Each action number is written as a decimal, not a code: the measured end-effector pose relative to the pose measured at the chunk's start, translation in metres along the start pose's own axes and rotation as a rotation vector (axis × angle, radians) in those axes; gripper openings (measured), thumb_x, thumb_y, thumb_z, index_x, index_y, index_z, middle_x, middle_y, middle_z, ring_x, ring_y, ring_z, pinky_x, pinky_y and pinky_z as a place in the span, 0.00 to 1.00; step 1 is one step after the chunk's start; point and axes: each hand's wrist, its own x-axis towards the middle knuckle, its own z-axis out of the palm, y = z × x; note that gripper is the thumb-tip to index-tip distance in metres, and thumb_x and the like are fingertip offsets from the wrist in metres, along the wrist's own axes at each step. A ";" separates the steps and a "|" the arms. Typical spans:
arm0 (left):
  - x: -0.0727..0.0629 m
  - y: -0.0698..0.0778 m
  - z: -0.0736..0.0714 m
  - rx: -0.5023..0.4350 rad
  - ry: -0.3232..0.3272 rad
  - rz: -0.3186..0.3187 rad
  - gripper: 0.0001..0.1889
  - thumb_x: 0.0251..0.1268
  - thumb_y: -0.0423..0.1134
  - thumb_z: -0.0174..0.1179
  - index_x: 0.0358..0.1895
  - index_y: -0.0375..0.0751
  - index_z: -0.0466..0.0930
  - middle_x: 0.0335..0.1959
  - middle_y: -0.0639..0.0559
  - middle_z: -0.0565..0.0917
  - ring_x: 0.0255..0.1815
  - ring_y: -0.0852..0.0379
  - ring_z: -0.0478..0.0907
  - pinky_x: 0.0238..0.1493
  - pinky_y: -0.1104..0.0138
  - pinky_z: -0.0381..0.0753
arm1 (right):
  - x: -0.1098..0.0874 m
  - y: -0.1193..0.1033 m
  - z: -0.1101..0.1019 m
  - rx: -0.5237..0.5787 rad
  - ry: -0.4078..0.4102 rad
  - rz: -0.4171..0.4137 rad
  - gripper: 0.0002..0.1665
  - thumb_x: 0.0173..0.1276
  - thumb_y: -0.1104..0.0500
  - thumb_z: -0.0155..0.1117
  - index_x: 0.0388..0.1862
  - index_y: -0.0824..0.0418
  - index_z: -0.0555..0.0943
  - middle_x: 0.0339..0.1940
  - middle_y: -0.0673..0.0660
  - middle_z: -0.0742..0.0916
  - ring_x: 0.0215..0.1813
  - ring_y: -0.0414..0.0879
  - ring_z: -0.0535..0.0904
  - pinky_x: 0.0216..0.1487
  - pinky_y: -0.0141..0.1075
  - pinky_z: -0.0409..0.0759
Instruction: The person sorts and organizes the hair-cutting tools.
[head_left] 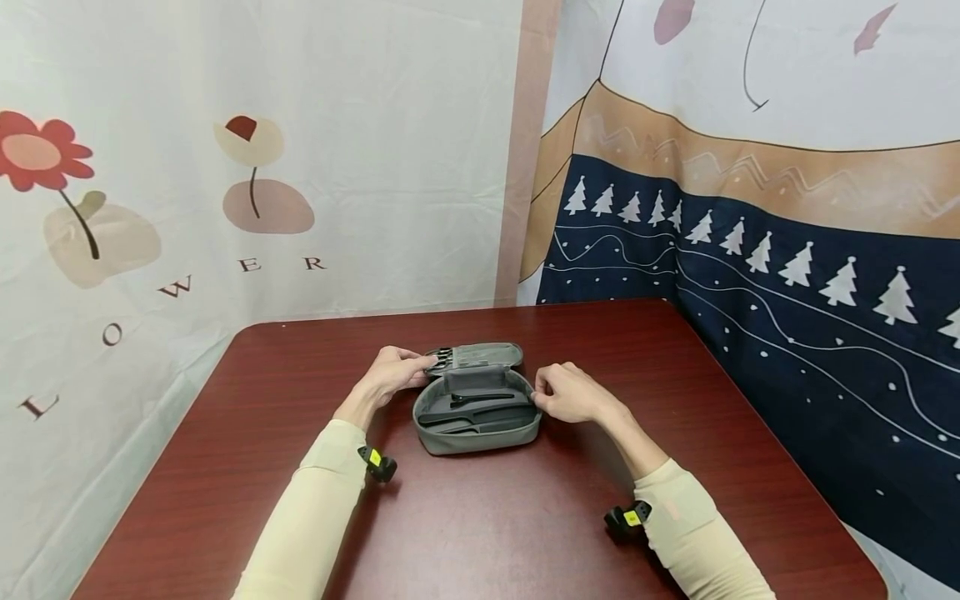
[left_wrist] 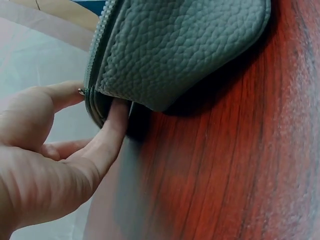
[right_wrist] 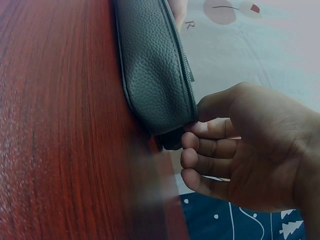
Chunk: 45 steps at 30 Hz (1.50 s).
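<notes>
A grey-green leather-look zip case (head_left: 480, 442) stands on the table with its lid (head_left: 487, 354) folded back, away from me. Inside lie several long dark tools (head_left: 480, 414), whose kind I cannot make out. Small shiny items (head_left: 444, 358) sit in the lid's left end. My left hand (head_left: 393, 369) pinches the lid's left edge, thumb on top and fingers beneath. In the left wrist view the zipper (left_wrist: 95, 55) runs up from beside the thumb. At the case's right rim my right hand (head_left: 573, 393) pinches the edge between thumb and index finger, its other fingers curled.
The case rests on a dark red wooden table (head_left: 495, 517) with rounded corners. A pale printed curtain (head_left: 390, 167) hangs behind it, and a navy one with white trees (head_left: 795, 317) hangs along the right side. Each wrist wears a small black camera (head_left: 378, 463).
</notes>
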 end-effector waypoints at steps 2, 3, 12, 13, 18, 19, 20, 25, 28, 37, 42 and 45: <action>0.001 -0.001 0.000 -0.031 -0.006 -0.007 0.34 0.84 0.43 0.67 0.78 0.20 0.72 0.77 0.26 0.79 0.59 0.53 0.94 0.63 0.64 0.92 | 0.000 0.000 0.000 -0.003 -0.003 0.001 0.12 0.76 0.59 0.69 0.29 0.51 0.83 0.25 0.47 0.82 0.26 0.39 0.74 0.32 0.34 0.73; 0.001 -0.001 0.000 -0.048 -0.009 -0.008 0.34 0.84 0.42 0.68 0.79 0.20 0.72 0.78 0.26 0.78 0.61 0.51 0.94 0.64 0.63 0.92 | 0.000 0.001 0.001 -0.004 -0.003 0.000 0.12 0.76 0.59 0.69 0.29 0.51 0.83 0.25 0.47 0.82 0.26 0.39 0.74 0.32 0.33 0.72; 0.005 -0.003 0.003 -0.120 0.022 0.013 0.35 0.82 0.39 0.70 0.79 0.19 0.70 0.77 0.26 0.79 0.48 0.61 0.96 0.58 0.68 0.93 | 0.000 0.002 0.001 -0.003 0.003 -0.007 0.12 0.76 0.59 0.69 0.29 0.51 0.83 0.25 0.48 0.82 0.26 0.40 0.74 0.31 0.34 0.72; 0.005 -0.002 0.004 -0.120 0.030 0.018 0.35 0.82 0.39 0.70 0.80 0.20 0.70 0.76 0.26 0.80 0.46 0.63 0.95 0.57 0.68 0.93 | 0.001 0.003 0.001 -0.001 0.004 -0.008 0.12 0.76 0.59 0.69 0.29 0.52 0.83 0.25 0.48 0.82 0.26 0.40 0.74 0.31 0.34 0.72; 0.005 -0.001 0.006 -0.109 0.052 0.062 0.37 0.81 0.38 0.70 0.82 0.20 0.67 0.75 0.25 0.81 0.44 0.65 0.93 0.56 0.67 0.94 | 0.000 0.002 0.000 0.001 0.004 -0.006 0.12 0.76 0.59 0.69 0.29 0.51 0.83 0.26 0.48 0.82 0.27 0.40 0.74 0.31 0.34 0.72; 0.004 -0.001 0.006 -0.100 0.057 0.076 0.38 0.81 0.38 0.71 0.82 0.20 0.67 0.75 0.24 0.80 0.45 0.64 0.93 0.56 0.66 0.94 | 0.000 0.002 0.000 0.001 0.003 -0.006 0.12 0.76 0.59 0.70 0.29 0.51 0.83 0.26 0.48 0.82 0.27 0.40 0.74 0.32 0.34 0.72; 0.004 -0.001 0.006 -0.093 0.062 0.090 0.38 0.81 0.39 0.71 0.82 0.20 0.67 0.75 0.23 0.81 0.45 0.63 0.93 0.57 0.65 0.94 | 0.000 0.001 0.000 0.001 0.002 -0.004 0.12 0.76 0.59 0.70 0.29 0.51 0.83 0.26 0.48 0.82 0.27 0.40 0.74 0.32 0.34 0.72; 0.002 -0.002 0.005 -0.003 0.100 0.168 0.39 0.79 0.41 0.73 0.82 0.21 0.69 0.69 0.24 0.86 0.41 0.60 0.95 0.57 0.61 0.95 | 0.000 0.002 0.000 0.001 0.005 -0.007 0.12 0.75 0.59 0.69 0.29 0.51 0.83 0.26 0.48 0.82 0.27 0.40 0.74 0.32 0.34 0.73; 0.001 -0.002 0.004 0.052 0.125 0.211 0.39 0.78 0.43 0.75 0.81 0.24 0.71 0.67 0.26 0.88 0.39 0.60 0.95 0.54 0.63 0.95 | 0.001 0.001 0.000 -0.001 0.006 -0.004 0.12 0.76 0.59 0.69 0.29 0.51 0.83 0.25 0.48 0.82 0.27 0.39 0.74 0.31 0.34 0.72; -0.005 0.001 0.003 0.236 0.241 0.312 0.35 0.73 0.48 0.78 0.74 0.31 0.79 0.61 0.33 0.92 0.54 0.48 0.95 0.50 0.68 0.91 | 0.002 0.000 0.001 -0.004 0.003 -0.004 0.12 0.76 0.59 0.69 0.29 0.51 0.83 0.26 0.48 0.82 0.27 0.40 0.74 0.31 0.34 0.73; -0.011 0.002 0.005 0.296 0.285 0.411 0.29 0.72 0.46 0.79 0.68 0.33 0.83 0.56 0.35 0.93 0.55 0.42 0.94 0.53 0.60 0.92 | 0.002 0.000 -0.001 0.002 0.003 -0.005 0.12 0.76 0.59 0.70 0.29 0.51 0.84 0.26 0.48 0.82 0.27 0.40 0.74 0.32 0.34 0.73; -0.012 0.003 0.006 0.302 0.289 0.470 0.27 0.71 0.44 0.80 0.65 0.34 0.83 0.55 0.35 0.93 0.53 0.43 0.95 0.51 0.67 0.91 | 0.002 0.000 -0.003 0.005 0.007 0.007 0.13 0.78 0.56 0.71 0.29 0.51 0.84 0.25 0.48 0.83 0.27 0.40 0.75 0.33 0.35 0.73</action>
